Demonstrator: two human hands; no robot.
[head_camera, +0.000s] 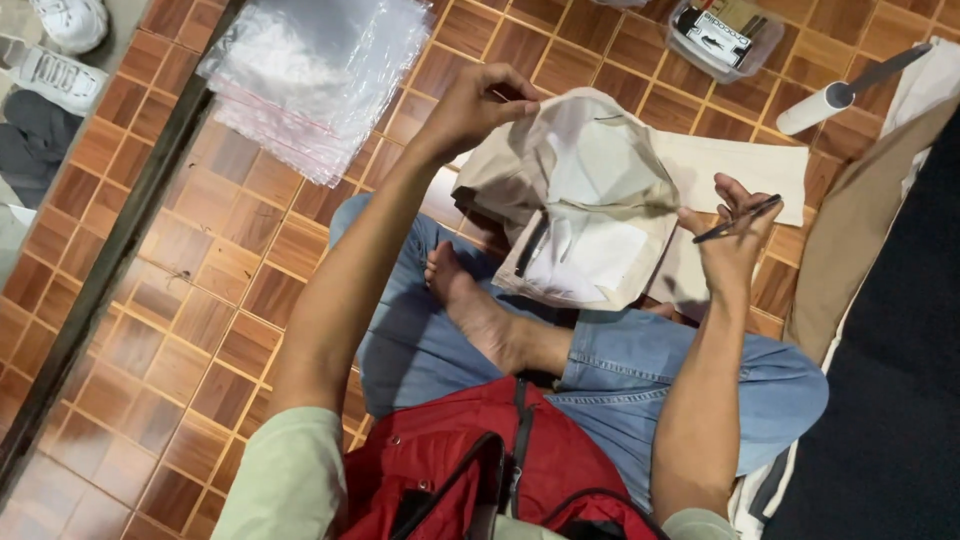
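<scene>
The left hand pinches the top edge of a beige cloth garment with closed fingers, lifting it taut over the lap (crossed legs below); the right hand grips small dark scissors beside its edge

Folded trousers lie over the lap, between left hand and right hand. Stack of plastic bags on floor to the left; plastic container beyond; shoes far left.
</scene>
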